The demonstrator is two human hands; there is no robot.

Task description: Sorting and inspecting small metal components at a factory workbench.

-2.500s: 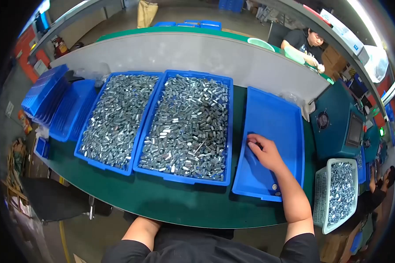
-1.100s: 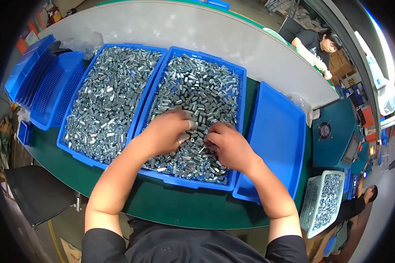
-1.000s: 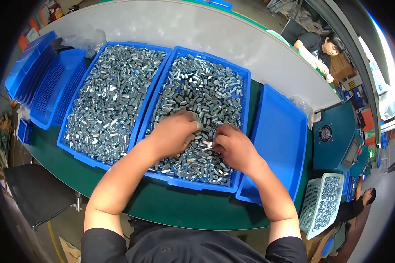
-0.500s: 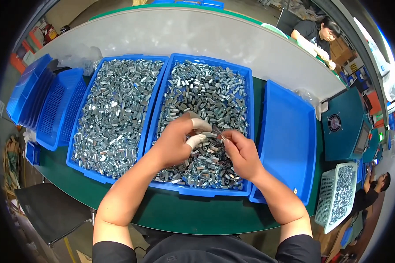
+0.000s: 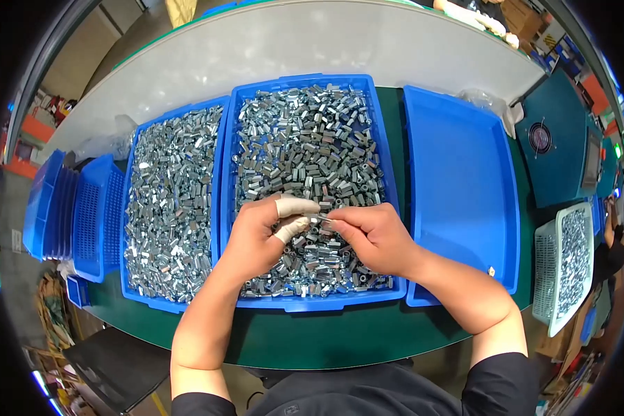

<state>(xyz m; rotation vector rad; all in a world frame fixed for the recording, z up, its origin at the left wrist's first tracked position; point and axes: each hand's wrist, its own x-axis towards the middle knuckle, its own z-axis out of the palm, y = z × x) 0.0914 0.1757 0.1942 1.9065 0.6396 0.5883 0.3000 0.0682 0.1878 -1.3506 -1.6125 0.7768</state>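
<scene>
Above the middle blue tray, my two hands meet fingertip to fingertip. My left hand is closed in a pinch, with white covers on its thumb and forefinger. It holds a small metal hex spacer, mostly hidden by the fingers. My right hand pinches a thin shiny metal piece against the spacer's end; its exact kind does not show. Under both hands lies a deep heap of loose silver hex spacers, which fills the tray.
Another full blue tray adjoins on the left; a shallow blue tray with one small bit in it lies to the right. Blue baskets stand far left. At right are a teal machine and a pale basket of metal parts.
My view has shifted, so the trays sit differently in it. My hands have drawn closer together, and the thin piece in my right hand now lines up with the spacer in my left.
</scene>
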